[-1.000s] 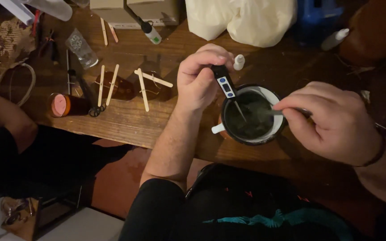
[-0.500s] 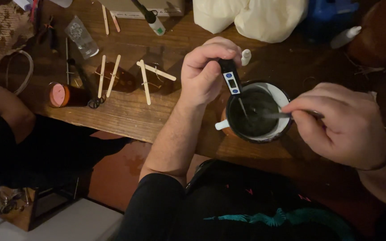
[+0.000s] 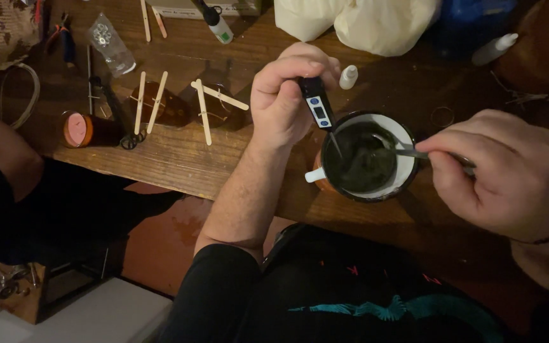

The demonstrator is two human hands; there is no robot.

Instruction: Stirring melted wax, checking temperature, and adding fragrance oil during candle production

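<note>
Wooden table [image 3: 179, 159], dim light, cluttered at 10–12 o'clock. White enamel mug [image 3: 408, 174] with dark rim sits near the table's front edge, dark liquid inside, small handle at its 9 o'clock. Left hand [image 3: 284, 101] at the mug's 10 o'clock, fingers pinched on a black probe thermometer [image 3: 316, 105] with a blue-framed display; probe tip angles down into the liquid. Right hand [image 3: 509, 171] at the mug's 3 o'clock, fingers pressed together on a metal spoon [image 3: 401, 149]; bowl of the spoon is in the mug. Small white dropper bottle [image 3: 349, 76] just beside the left hand at its 2 o'clock. Two amber jars [image 3: 176, 111] with wooden sticks [image 3: 204, 121] laid across them at 9 o'clock, well apart from the mug. White bag [image 3: 363, 22] at 12 o'clock. Another person's arm [image 3: 1, 149] at far 9 o'clock.
</note>
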